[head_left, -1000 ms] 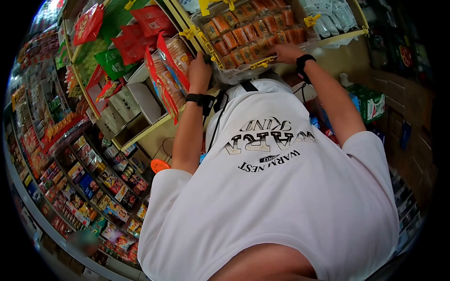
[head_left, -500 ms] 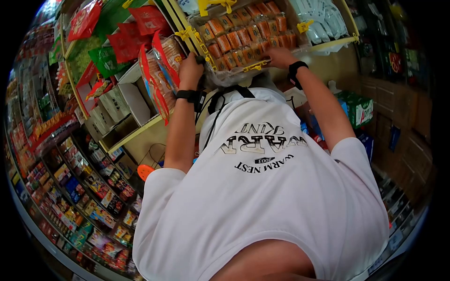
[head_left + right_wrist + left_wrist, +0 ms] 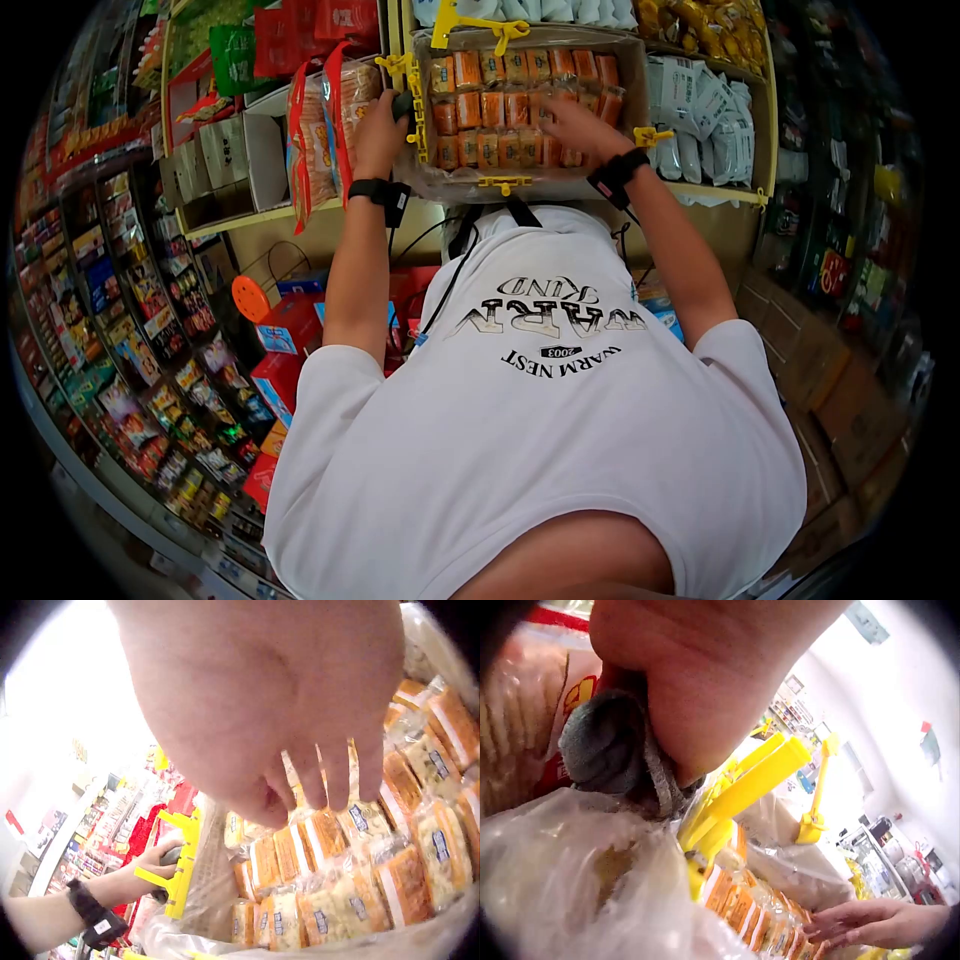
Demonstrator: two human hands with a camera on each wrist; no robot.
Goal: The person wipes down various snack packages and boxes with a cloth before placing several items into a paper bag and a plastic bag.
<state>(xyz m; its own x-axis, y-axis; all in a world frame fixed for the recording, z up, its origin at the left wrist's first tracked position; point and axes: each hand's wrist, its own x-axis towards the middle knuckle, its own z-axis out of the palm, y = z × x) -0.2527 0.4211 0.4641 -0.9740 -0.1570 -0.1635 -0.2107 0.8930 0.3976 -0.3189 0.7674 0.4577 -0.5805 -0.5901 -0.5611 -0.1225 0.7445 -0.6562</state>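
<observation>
My left hand [image 3: 378, 132] grips a bunched dark grey cloth [image 3: 604, 746] beside the left wall of a plastic-lined bin [image 3: 470, 183]. Rows of small clear-wrapped snack packs [image 3: 515, 108], orange and pale, fill that bin. Over its right half is my right hand [image 3: 583, 130], its fingers extended and fingertips right at the packs; in the right wrist view nothing shows in its grasp. A yellow plastic clip strip [image 3: 180, 862] runs along the bin's left wall, close to the left hand.
Red-edged bags of round crackers [image 3: 315, 140] stand left of the bin. White packets [image 3: 700, 120] fill the compartment to its right, with yellow-wrapped goods [image 3: 715, 30] behind. Red boxes [image 3: 290, 325] sit below the shelf; snack racks [image 3: 120, 330] line the far left.
The view has swung so the bin now faces me squarely. My right hand has moved from the bin's front right edge inward over the packs. The left hand stays at the left wall.
</observation>
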